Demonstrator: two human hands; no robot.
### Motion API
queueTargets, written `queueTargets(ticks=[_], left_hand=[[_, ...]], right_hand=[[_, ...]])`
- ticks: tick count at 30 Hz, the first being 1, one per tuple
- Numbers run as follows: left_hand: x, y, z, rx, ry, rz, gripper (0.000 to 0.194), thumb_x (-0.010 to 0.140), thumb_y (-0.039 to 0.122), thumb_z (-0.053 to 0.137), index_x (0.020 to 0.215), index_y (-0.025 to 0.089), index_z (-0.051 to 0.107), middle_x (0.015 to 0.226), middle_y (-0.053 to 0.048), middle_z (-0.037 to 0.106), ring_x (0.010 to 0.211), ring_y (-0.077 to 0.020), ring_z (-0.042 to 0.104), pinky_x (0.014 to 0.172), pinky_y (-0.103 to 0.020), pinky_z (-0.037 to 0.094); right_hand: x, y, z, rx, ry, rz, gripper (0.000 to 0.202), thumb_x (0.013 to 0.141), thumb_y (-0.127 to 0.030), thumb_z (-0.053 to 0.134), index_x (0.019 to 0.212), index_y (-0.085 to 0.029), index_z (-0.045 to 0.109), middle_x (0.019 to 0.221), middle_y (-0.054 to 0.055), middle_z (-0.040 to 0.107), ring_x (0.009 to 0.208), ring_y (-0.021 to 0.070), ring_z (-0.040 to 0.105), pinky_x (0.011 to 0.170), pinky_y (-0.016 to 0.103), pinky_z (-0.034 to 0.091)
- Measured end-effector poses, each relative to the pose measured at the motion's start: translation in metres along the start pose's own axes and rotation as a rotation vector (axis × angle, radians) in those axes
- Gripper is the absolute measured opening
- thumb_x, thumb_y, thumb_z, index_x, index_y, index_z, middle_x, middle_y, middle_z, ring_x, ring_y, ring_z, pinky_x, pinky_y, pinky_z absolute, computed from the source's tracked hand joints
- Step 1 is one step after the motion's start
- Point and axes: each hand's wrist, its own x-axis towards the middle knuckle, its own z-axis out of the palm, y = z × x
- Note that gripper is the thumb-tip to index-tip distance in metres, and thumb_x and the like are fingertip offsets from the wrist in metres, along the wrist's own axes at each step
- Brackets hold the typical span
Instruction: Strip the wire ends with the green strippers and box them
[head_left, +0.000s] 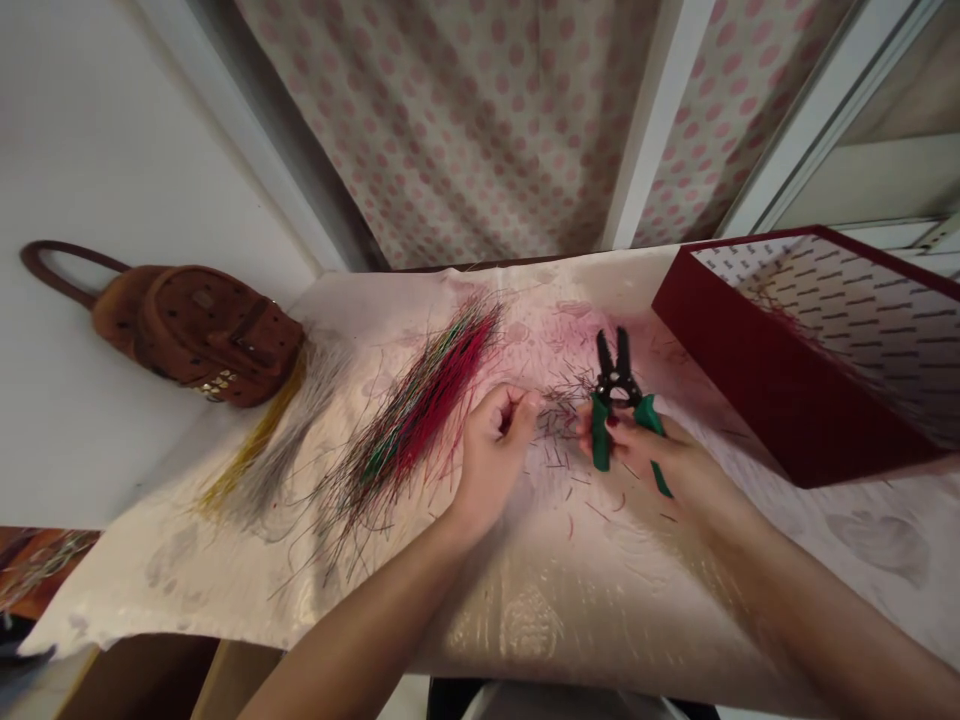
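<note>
My right hand (637, 440) is wrapped round a wire stripper (616, 378) with green handles and black jaws. Its jaws are spread apart and point away from me. To the left, my left hand (499, 430) is closed in a pinch, thumb against fingertip; anything between them is too small to make out. Between and beyond the hands lie scattered short wire clippings (559, 415). Just left of my left hand is a long bundle of thin wires (435, 390) in red, green and dark colours, lying slantwise on the cloth-covered table (480, 610).
Grey wires (300, 440) and yellow wires (251, 450) lie further left, beside a brown backpack (202, 330) against the white wall. At the right stands an open dark red box (750, 380) with some wires inside. A dotted curtain (480, 130) hangs behind the table.
</note>
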Motion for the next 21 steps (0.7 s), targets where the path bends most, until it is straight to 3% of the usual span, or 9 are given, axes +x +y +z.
queueTargets(ticks=[4,8,21], left_hand=[[0.001,0.002,0.0,-0.005,0.069,-0.003,0.027,0.097,0.031,0.058,0.075,0.017,0.052,0.07,0.003,0.046,0.066,-0.0112,0.039,0.061,-0.024,0.035],[0.0,0.004,0.001,-0.016,0.095,0.008,0.031,0.097,0.033,0.058,0.072,0.018,0.048,0.067,0.004,0.041,0.064,-0.0109,0.036,0.058,-0.024,0.033],[-0.005,0.0,0.003,0.088,0.105,0.081,0.03,0.098,0.032,0.057,0.072,0.019,0.05,0.065,0.004,0.04,0.06,-0.011,0.035,0.056,-0.025,0.031]], right_hand=[[-0.006,0.011,0.0,-0.237,-0.12,0.059,0.028,0.086,-0.047,0.071,0.088,-0.019,0.067,0.086,0.006,0.066,0.081,0.0209,0.06,0.075,0.035,0.047],[-0.01,0.016,0.0,-0.405,-0.181,0.074,0.034,0.093,-0.051,0.062,0.093,-0.018,0.066,0.087,0.007,0.065,0.078,0.0199,0.058,0.067,0.032,0.041],[-0.012,0.024,0.001,-0.454,-0.184,0.098,0.041,0.093,-0.054,0.06,0.107,-0.017,0.067,0.081,0.006,0.065,0.076,0.0207,0.059,0.061,0.031,0.04]])
